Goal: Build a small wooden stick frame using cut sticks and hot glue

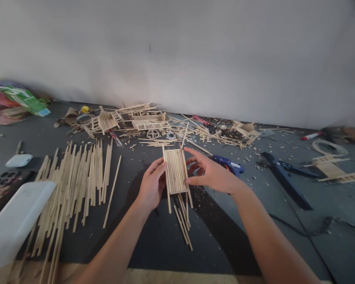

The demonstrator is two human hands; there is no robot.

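Note:
A small rectangular panel of glued bamboo sticks (175,171) is held up over the dark floor mat between both hands. My left hand (152,184) grips its left edge with thumb and fingers. My right hand (208,171) touches its right edge, fingers spread. A few loose short sticks (183,221) lie on the mat just below the panel.
A spread of long bamboo sticks (73,185) lies at left, beside a white object (13,221) and a phone (6,177). Stick-built models and offcuts (136,118) pile along the wall. A blue glue gun (229,165), dark cutters (284,175) and a cable (301,232) lie at right.

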